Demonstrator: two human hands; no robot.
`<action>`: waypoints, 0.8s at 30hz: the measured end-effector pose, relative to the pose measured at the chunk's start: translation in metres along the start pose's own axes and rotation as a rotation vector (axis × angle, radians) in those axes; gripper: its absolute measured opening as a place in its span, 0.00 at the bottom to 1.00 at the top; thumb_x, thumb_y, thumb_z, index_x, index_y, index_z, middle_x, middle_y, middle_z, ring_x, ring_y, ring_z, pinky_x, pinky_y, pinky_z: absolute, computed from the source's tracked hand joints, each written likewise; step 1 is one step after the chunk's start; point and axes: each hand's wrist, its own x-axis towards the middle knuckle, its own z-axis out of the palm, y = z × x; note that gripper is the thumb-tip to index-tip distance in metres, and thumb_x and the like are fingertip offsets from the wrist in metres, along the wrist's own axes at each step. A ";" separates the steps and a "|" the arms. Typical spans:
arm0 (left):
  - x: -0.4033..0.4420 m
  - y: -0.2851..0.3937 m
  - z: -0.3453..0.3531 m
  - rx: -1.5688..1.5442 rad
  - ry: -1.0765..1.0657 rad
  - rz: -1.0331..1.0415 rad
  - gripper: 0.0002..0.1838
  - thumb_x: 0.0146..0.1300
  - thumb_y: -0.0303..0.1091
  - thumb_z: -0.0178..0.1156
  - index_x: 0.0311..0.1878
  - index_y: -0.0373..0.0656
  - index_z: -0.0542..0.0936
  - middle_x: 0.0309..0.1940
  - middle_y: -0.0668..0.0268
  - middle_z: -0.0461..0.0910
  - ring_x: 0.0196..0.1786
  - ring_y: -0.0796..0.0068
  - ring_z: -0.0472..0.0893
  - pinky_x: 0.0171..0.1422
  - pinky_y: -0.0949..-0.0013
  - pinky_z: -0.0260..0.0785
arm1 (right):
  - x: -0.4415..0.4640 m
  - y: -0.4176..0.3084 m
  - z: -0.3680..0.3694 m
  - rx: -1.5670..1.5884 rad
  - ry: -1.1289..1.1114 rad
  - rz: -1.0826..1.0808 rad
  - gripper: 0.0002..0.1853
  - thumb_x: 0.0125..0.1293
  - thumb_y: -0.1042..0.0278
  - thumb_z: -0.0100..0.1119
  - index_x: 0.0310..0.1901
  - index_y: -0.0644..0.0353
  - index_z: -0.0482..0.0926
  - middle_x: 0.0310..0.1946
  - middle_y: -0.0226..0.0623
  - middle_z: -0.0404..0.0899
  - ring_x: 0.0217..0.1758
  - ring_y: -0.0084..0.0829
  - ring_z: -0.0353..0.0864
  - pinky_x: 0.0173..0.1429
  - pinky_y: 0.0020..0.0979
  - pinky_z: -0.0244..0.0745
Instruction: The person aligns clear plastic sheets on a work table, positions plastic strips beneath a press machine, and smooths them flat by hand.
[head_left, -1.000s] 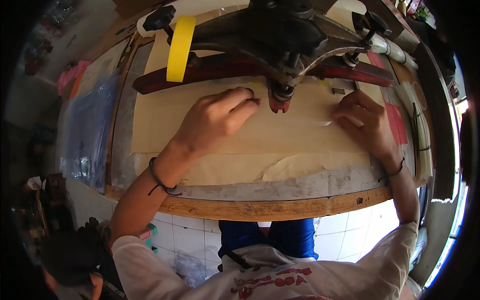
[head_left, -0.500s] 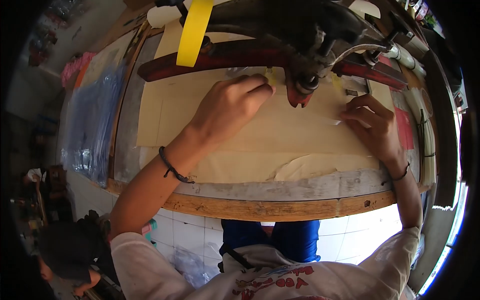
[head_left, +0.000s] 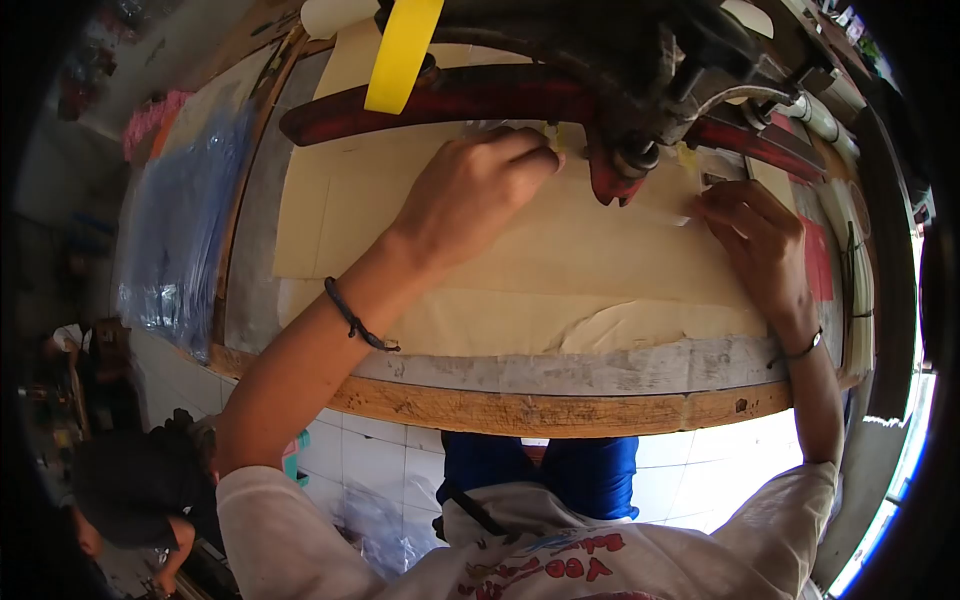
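Observation:
My left hand (head_left: 485,185) is closed in a pinch over the brown paper sheet (head_left: 480,300), just below the red arm of the machine. Its fingertips are beside a small yellow strip (head_left: 557,132); what they grip is hidden. To the right, my right hand (head_left: 755,240) also has its thumb and fingers pressed together, low over the sheet. A pale, shiny glint (head_left: 683,221) shows at these fingertips, too faint to name. Between the hands hangs the forked red foot (head_left: 612,188) of the dark metal machine (head_left: 570,45).
A yellow tape strip (head_left: 405,60) hangs from the machine. Clear plastic sheets (head_left: 180,235) lie at the left, and a tied bundle (head_left: 858,270) at the right. The table's wooden edge (head_left: 500,410) runs in front of me. Another person (head_left: 140,485) bends down at lower left.
The view has shifted slightly. Both hands have moved a little right and away from me over the sheet, and my right fingers have drawn closer together.

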 end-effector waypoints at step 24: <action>-0.002 0.000 -0.001 -0.051 -0.021 -0.046 0.10 0.51 0.21 0.61 0.39 0.39 0.80 0.38 0.60 0.83 0.42 0.61 0.85 0.45 0.63 0.81 | 0.001 0.001 -0.002 0.045 -0.021 0.111 0.09 0.57 0.80 0.68 0.40 0.59 0.87 0.40 0.38 0.85 0.41 0.37 0.87 0.46 0.33 0.83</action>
